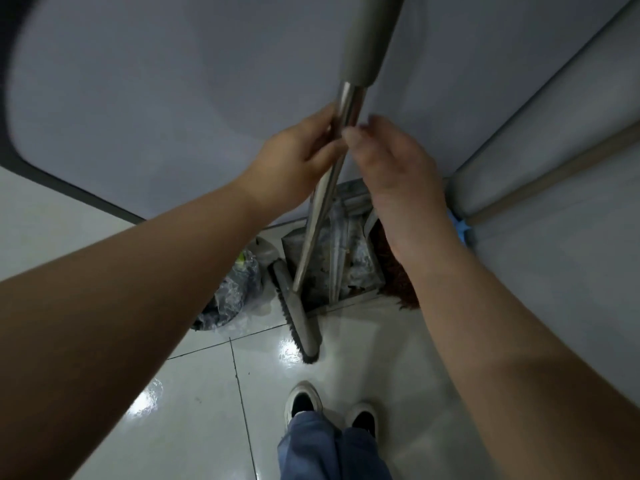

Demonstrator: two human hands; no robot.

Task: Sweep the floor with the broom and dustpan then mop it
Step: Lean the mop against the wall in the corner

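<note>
broom (301, 306) handle gripped by left hand (294, 161) — right hand (391, 168) loosely open beside it; no legible writing.

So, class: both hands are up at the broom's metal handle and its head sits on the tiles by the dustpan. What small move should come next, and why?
Probably close the right hand fully round the broom handle. The left hand already wraps it, but the right one's fingers only touch it loosely. With the broom head on the floor beside the dustpan, a two-handed grip should steady the first sweep.
</note>
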